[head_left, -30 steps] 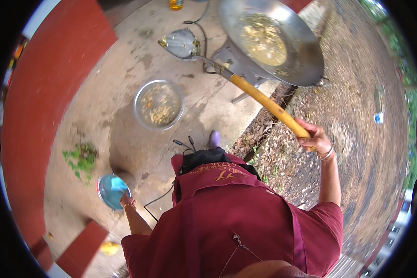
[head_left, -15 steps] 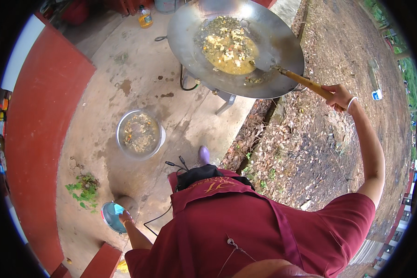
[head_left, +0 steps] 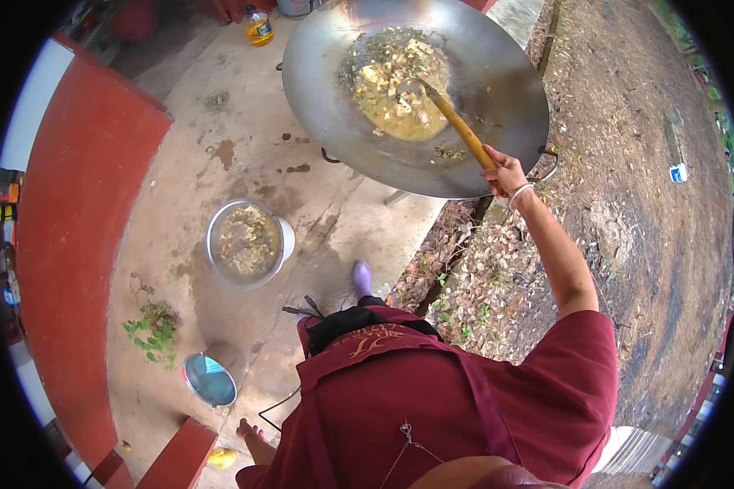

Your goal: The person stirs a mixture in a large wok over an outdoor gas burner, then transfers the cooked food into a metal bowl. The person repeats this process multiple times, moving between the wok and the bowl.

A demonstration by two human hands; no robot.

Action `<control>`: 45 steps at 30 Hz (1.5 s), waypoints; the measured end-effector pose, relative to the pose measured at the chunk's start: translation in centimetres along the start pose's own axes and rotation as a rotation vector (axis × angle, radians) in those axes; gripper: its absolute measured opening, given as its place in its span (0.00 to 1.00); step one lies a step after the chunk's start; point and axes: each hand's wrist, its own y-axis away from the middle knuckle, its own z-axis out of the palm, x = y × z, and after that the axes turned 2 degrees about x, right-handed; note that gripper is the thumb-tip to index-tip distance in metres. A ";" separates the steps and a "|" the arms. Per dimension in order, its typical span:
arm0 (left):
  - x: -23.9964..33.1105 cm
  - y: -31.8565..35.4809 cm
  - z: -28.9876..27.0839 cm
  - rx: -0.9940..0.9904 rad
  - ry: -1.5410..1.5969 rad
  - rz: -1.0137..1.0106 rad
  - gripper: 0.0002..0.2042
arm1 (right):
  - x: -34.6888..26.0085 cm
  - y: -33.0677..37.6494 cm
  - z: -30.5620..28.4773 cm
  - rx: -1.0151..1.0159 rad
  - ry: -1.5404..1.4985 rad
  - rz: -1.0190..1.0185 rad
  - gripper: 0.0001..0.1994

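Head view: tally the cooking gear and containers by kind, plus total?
Wok: 1
Wooden-handled ladle, held in the right hand: 1
Metal pot of food: 1
Blue-lined bowl on the ground: 1
Yellow bottle: 1
Total: 5

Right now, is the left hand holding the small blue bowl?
No. The blue bowl sits alone on the concrete floor; no hand touches it.
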 end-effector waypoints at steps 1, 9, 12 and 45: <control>1.1 1.3 0.3 -0.015 0.009 0.010 0.25 | 0.4 -0.5 0.4 0.007 -0.017 -0.014 0.35; 4.4 0.6 1.1 -0.112 -0.009 0.087 0.23 | 0.9 2.3 2.5 -0.008 -0.110 -0.042 0.34; 4.6 -2.2 2.0 -0.146 0.010 0.111 0.23 | 1.6 4.9 2.6 -0.005 -0.130 -0.028 0.34; 2.9 -13.5 -0.4 -0.279 -0.008 0.171 0.22 | 5.3 20.3 8.3 0.117 -0.076 -0.133 0.32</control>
